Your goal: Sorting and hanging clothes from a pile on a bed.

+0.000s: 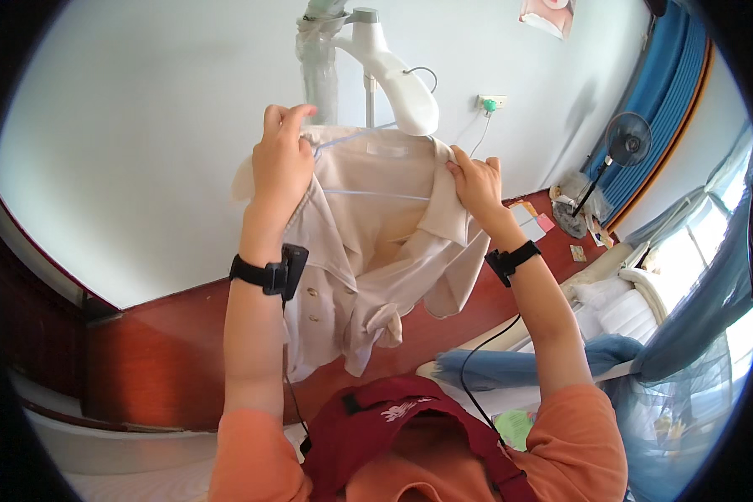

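Observation:
A beige double-breasted jacket [326, 263] with a wide collar hangs open in front of me on a light-blue hanger [376, 195]. My left hand [282, 163] holds the collar at the left shoulder, its index finger pointing up and away. At the opposite side, my right hand [479, 185] pinches the collar between thumb and fingers. Just above the collar is the rounded lower end of a white curved stand arm [392, 78]; it covers the hanger's top. Metallic-looking buttons [314, 305] show on the left front panel, and one cuff dangles at the lower middle.
Behind the jacket stand a plastic-wrapped post [318, 75] and a white wall with a socket and green plug [490, 105]. Rightward are a black fan [627, 139], blue curtains [696, 270] and white bedding [634, 301]. Black cables [467, 370] run from my wrist devices.

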